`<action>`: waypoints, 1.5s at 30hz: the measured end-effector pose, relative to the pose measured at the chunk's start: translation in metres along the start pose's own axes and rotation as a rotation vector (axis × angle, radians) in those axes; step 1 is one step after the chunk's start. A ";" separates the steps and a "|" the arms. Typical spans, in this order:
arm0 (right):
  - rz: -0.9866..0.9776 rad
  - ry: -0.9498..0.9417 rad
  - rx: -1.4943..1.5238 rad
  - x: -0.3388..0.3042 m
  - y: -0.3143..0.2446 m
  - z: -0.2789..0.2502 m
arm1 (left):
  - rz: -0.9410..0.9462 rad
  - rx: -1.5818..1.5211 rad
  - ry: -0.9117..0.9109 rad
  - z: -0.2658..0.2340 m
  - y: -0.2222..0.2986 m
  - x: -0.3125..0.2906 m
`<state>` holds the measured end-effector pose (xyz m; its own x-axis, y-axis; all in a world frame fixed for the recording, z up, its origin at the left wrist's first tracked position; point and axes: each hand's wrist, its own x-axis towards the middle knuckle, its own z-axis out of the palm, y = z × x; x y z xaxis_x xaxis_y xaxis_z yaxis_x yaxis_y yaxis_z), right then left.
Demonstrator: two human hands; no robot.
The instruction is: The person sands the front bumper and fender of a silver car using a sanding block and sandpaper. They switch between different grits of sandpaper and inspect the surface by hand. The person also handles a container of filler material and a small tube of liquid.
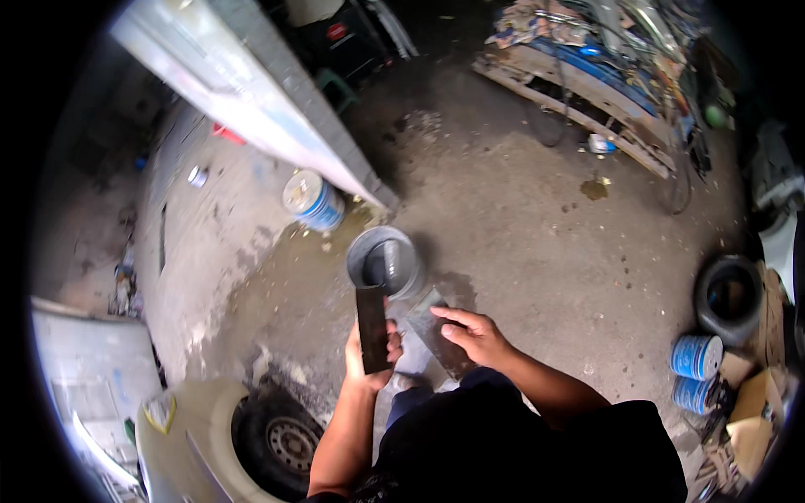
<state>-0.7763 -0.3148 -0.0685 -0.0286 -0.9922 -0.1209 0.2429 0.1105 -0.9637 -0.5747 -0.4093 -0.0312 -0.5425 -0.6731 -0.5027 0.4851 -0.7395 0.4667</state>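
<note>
Clamping a dark, flat oblong block (371, 331) in the left hand (392, 345) and a thin greyish sheet (438, 342) in the right hand (476, 337), just short of the grey bucket (408, 283); with illegibly blurred print on the blue-labelled tin (319, 204) beyond it; curling left fingers round the block, stretching right index onto the sheet

- The left hand (369, 380) is partly hidden behind the dark block (371, 331);
- how the right hand (478, 337) meets the grey plate (432, 329) is unclear; some of its fingers are out of sight;
- the block's top end overlaps the bucket (359, 258); the bucket's contents are blurred;
- the car (201, 432) is cut off below;
- the scrap pile (579, 25) runs past the top edge, its pieces too jumbled to tell.
</note>
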 end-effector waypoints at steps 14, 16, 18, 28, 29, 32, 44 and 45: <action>0.042 -0.409 0.134 0.044 -0.035 0.138 | 0.277 0.025 0.189 -0.025 0.026 -0.087; 0.112 -0.487 0.128 0.040 -0.045 0.161 | 0.292 -0.059 0.167 -0.043 0.036 -0.106; -0.186 -0.542 -0.177 0.013 -0.038 0.194 | 0.321 -0.192 0.338 -0.056 0.045 -0.127; 0.058 -0.549 0.111 0.010 -0.010 0.340 | 0.533 0.064 0.346 -0.164 0.081 -0.246; -0.036 -0.590 -0.008 -0.010 -0.003 0.349 | 0.604 0.074 0.430 -0.170 0.085 -0.254; 0.009 -0.692 -0.080 -0.051 0.017 0.375 | 0.933 0.572 0.822 -0.218 0.087 -0.275; 0.065 -0.871 -0.165 -0.037 0.051 0.437 | 1.188 0.421 0.731 -0.275 0.097 -0.370; 0.049 -0.895 -0.214 -0.035 0.054 0.439 | 1.180 0.361 0.674 -0.274 0.098 -0.375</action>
<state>-0.3365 -0.2994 -0.0118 0.7595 -0.6502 -0.0192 0.0372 0.0729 -0.9966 -0.1358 -0.2321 0.0033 0.5335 -0.8385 0.1113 0.1617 0.2303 0.9596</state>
